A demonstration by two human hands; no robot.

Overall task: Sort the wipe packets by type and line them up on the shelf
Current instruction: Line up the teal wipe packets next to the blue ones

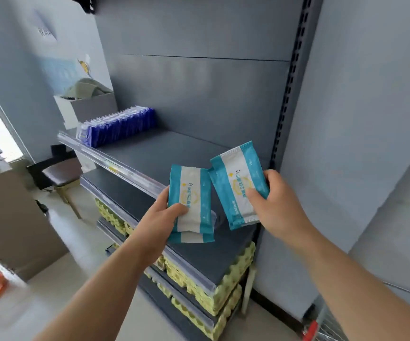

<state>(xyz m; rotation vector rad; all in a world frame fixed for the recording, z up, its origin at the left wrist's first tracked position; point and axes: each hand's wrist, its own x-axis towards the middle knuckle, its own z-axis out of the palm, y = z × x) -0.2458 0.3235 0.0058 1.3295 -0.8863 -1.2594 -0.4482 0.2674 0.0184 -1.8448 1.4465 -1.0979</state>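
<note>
Mid-frame over the grey shelf [186,153], the left hand [160,212] grips two stacked teal wipe packets [194,193], fingers curled round them; the right hand [276,200] pinches a third teal packet [236,180]. Upper left, blue packets [120,124] stand rowed; a white box [85,108] holds green cloth [85,88].

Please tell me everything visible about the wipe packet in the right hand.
The wipe packet is a flat pouch of glossy soft film, teal with a white band in the middle, a yellow emblem and printed characters. It looks sealed. It is tilted in the air over the shelf, pinched by the right hand, thumb on its front.
</note>
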